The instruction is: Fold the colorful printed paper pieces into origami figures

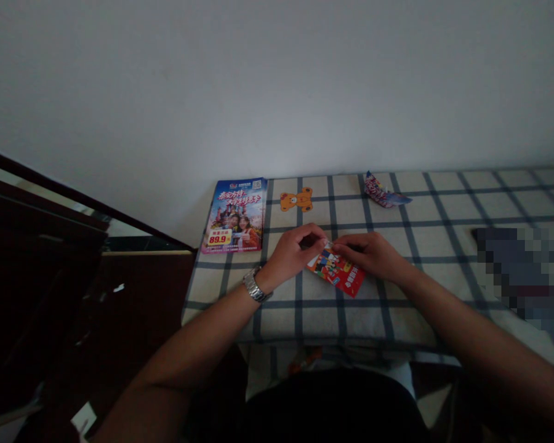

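A red printed paper sheet (339,274) lies on the checked tablecloth (397,307) in front of me. My left hand (295,249), with a metal watch at the wrist, curls its fingers onto the sheet's upper left edge. My right hand (372,253) pinches the same upper edge from the right. Both hands meet above the sheet, and their fingertips hide its top corner.
A colourful flyer (234,215) lies at the table's far left corner. An orange bear-shaped cutout (297,200) sits beside it. A folded paper shape (383,192) rests further back. A blurred-out patch (521,271) covers the right. Dark wooden furniture (50,277) stands left of the table.
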A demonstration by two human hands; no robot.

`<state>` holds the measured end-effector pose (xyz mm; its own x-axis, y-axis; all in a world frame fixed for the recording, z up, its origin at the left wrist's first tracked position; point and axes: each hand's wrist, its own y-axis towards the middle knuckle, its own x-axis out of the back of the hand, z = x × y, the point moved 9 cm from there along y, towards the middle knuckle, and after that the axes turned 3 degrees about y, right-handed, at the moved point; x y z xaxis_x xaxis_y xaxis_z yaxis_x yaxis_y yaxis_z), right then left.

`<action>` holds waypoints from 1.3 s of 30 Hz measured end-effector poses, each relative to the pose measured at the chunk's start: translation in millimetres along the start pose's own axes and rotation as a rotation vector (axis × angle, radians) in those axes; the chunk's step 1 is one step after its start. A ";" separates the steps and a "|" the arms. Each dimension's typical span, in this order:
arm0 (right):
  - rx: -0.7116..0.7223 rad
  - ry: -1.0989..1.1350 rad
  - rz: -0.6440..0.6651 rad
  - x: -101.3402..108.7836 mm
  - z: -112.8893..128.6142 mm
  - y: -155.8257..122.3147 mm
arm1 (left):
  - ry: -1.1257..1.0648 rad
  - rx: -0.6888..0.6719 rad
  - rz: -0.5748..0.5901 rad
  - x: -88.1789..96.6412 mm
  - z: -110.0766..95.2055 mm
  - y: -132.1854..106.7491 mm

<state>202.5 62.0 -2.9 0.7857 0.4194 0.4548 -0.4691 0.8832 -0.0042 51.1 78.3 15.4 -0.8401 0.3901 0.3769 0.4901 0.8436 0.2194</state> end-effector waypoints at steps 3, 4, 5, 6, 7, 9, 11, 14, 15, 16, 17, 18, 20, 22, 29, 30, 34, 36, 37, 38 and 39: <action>-0.005 -0.049 -0.003 0.8 0.8 -1.1 | 0.018 -0.008 0.006 -2.2 0.5 -0.4; -0.001 -0.062 0.000 0.7 1.4 -1.3 | 0.025 -0.009 0.011 -3.4 0.7 -0.6; 0.005 -0.075 0.005 0.5 2.0 -1.4 | 0.033 -0.009 0.016 -4.7 1.0 -0.9; 0.011 -0.085 0.011 0.1 2.6 -1.3 | 0.042 -0.009 0.023 -6.1 1.1 -1.1; 0.019 -0.095 0.015 -0.1 3.3 -1.2 | 0.051 -0.011 0.033 -7.6 1.1 -1.3; 0.034 -0.113 0.023 -0.7 5.0 -0.6 | 0.071 -0.024 0.053 -10.3 0.3 -1.8; 0.044 -0.115 0.028 -1.3 6.5 -0.1 | 0.098 -0.046 0.063 -11.3 -1.4 -2.1; 0.053 -0.092 0.023 -1.2 8.0 0.3 | 0.138 -0.066 0.045 -8.6 -3.4 -1.8; 0.056 -0.086 0.018 -0.8 7.9 0.2 | 0.141 -0.065 0.038 -7.3 -3.6 -1.6; 0.059 -0.084 0.015 -0.4 7.6 0.1 | 0.138 -0.060 0.032 -6.0 -3.5 -1.3; 0.059 -0.086 0.012 0.1 6.8 0.0 | 0.130 -0.051 0.025 -4.5 -3.2 -1.0; 0.057 -0.090 0.010 0.7 5.8 -0.2 | 0.120 -0.039 0.018 -3.1 -2.6 -0.7; 0.054 -0.109 0.000 2.5 4.2 -0.4 | 0.090 -0.012 0.009 -1.0 -1.6 -0.1; 0.058 -0.135 -0.017 4.8 4.1 -0.7 | 0.060 0.010 0.008 -0.6 -1.2 0.1; 0.075 -0.159 -0.024 5.4 5.3 -1.0 | 0.106 -0.002 0.025 -5.7 -1.7 -0.5; 0.074 -0.154 -0.027 5.3 5.0 -0.8 | 0.134 -0.006 0.036 -6.9 -1.1 -0.6; 0.066 -0.101 -0.041 5.4 5.3 0.1 | 0.190 -0.013 0.025 -4.7 -0.2 -0.5; 0.058 -0.081 -0.055 7.5 5.8 0.1 | 0.173 -0.009 -0.011 -0.2 -0.8 -0.3; 0.055 -0.083 -0.066 9.3 6.2 0.0 | 0.160 -0.001 -0.027 1.8 -0.6 -0.2; 0.055 -0.092 -0.074 11.1 6.7 -0.2 | 0.146 0.010 -0.035 3.2 -0.2 -0.2; 0.055 -0.106 -0.078 12.6 7.2 -0.4 | 0.134 0.021 -0.039 4.1 0.3 -0.2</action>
<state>209.7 65.3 9.3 0.7750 0.3231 0.5431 -0.4322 0.8980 0.0826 47.6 79.8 16.6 -0.8194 0.3048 0.4855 0.4513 0.8652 0.2185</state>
